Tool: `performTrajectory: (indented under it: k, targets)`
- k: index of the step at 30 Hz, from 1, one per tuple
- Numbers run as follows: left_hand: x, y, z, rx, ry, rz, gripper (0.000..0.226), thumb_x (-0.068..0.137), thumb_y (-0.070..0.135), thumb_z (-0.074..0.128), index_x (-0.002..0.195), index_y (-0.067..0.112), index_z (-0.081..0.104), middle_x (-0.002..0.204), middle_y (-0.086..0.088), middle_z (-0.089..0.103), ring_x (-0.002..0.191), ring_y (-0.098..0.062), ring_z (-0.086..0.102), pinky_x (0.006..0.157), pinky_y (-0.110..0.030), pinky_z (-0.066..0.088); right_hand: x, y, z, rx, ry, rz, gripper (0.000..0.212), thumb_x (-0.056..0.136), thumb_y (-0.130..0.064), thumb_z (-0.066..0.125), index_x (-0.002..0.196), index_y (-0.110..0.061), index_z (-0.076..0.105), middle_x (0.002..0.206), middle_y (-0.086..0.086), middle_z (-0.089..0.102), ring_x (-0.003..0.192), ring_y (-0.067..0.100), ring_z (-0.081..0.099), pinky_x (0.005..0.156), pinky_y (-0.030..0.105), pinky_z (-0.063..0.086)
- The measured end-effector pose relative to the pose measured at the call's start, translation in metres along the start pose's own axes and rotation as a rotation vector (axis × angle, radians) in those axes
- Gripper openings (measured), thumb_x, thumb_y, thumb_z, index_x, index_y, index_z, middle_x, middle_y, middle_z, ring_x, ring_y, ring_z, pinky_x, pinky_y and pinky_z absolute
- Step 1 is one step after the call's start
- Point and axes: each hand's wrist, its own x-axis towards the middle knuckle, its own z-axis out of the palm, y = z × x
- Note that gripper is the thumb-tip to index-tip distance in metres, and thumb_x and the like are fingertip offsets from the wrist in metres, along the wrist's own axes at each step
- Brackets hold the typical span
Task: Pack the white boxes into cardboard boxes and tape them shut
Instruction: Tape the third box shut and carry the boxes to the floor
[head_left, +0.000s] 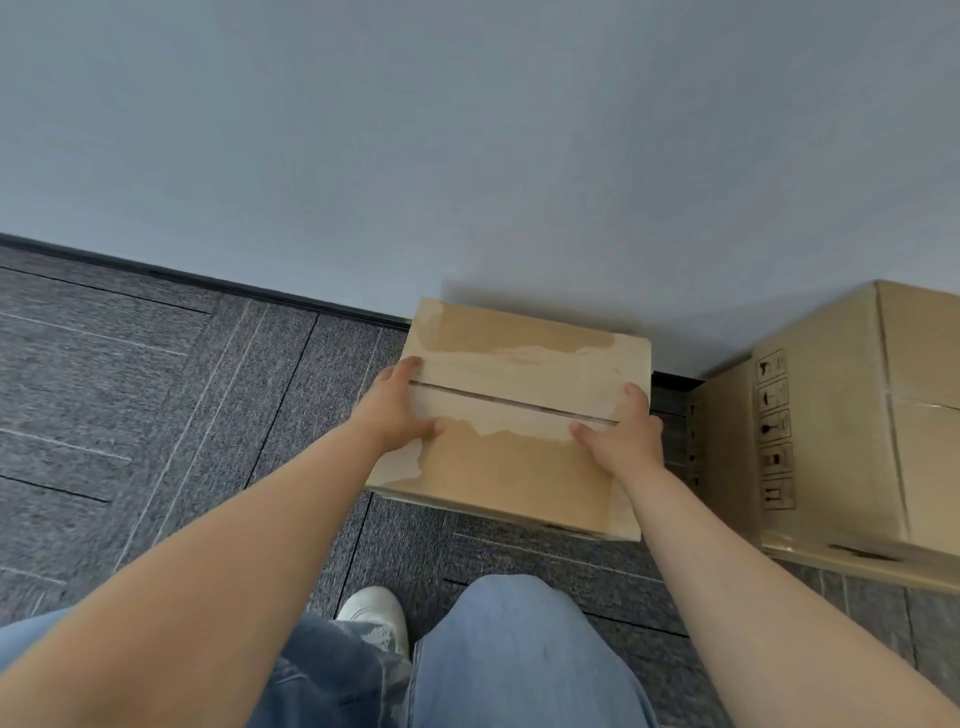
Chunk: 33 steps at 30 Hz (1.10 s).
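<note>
Brown corrugated board forms the small cardboard box (511, 415) at the centre, seen from above. Its two top flaps are folded shut and meet along a dark seam, and a paler, rough-edged band runs along that seam. The left hand (400, 410) grips the box's left edge and the right hand (621, 436) grips its right edge, each with the thumb lying on the top face near the seam. The box is close to the grey-blue wall (467, 130), over the grey carpet floor (130, 389); whether its base touches the floor cannot be told. To the right, apart from it, stands a larger cardboard box (841, 431) with a column of printed handling symbols (774, 431) on its side. Below are blue jeans (519, 649) and a white shoe (374, 610).
</note>
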Motion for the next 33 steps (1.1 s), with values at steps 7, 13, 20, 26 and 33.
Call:
performTrajectory:
  k: [7, 13, 20, 26, 33]
  targets:
    - [0.033, 0.002, 0.012, 0.036, 0.010, 0.030, 0.091, 0.073, 0.026, 0.077, 0.145, 0.023, 0.021, 0.148, -0.008, 0.026, 0.127, -0.032, 0.041, 0.104, -0.043, 0.034, 0.031, 0.012, 0.013, 0.035, 0.025, 0.026, 0.087, 0.084, -0.033, 0.070, 0.149, -0.028, 0.013, 0.145, 0.015, 0.024, 0.124, 0.035, 0.041, 0.097, 0.034, 0.038]
    - [0.042, 0.001, 0.018, 0.091, -0.004, 0.028, 0.094, 0.076, 0.027, 0.075, 0.148, 0.024, 0.015, 0.150, -0.009, 0.019, 0.129, -0.032, 0.038, 0.104, -0.041, 0.033, 0.047, 0.013, 0.020, -0.006, 0.025, 0.046, 0.090, 0.082, -0.034, 0.071, 0.147, -0.038, 0.008, 0.145, 0.016, 0.018, 0.119, 0.038, 0.045, 0.093, 0.035, 0.042]
    - [0.049, 0.006, 0.011, 0.061, -0.136, -0.027, 0.107, 0.075, 0.027, 0.077, 0.150, 0.029, 0.001, 0.155, -0.008, 0.003, 0.138, -0.032, 0.025, 0.111, -0.043, 0.024, 0.050, 0.013, 0.014, -0.082, -0.061, 0.066, 0.096, 0.082, -0.042, 0.068, 0.147, -0.041, -0.003, 0.150, 0.018, 0.010, 0.128, 0.041, 0.035, 0.103, 0.042, 0.037]
    - [0.012, 0.030, -0.021, 0.191, -0.099, -0.098, 0.100, 0.081, 0.036, 0.069, 0.149, 0.027, -0.004, 0.157, -0.010, -0.008, 0.140, -0.038, 0.020, 0.109, -0.052, 0.031, -0.004, -0.012, -0.021, -0.144, 0.008, 0.042, 0.085, 0.089, -0.045, 0.057, 0.152, -0.024, 0.004, 0.158, 0.013, 0.002, 0.143, 0.037, 0.012, 0.113, 0.048, 0.024]
    - [-0.096, 0.143, -0.114, 0.120, -0.046, 0.159, 0.062, 0.089, 0.031, 0.059, 0.142, 0.015, 0.032, 0.143, -0.008, 0.040, 0.126, -0.024, 0.044, 0.100, -0.034, 0.037, -0.120, -0.104, -0.122, 0.021, -0.023, -0.192, 0.055, 0.094, -0.023, 0.054, 0.144, -0.017, 0.031, 0.143, 0.006, 0.041, 0.127, 0.023, 0.044, 0.102, 0.036, 0.039]
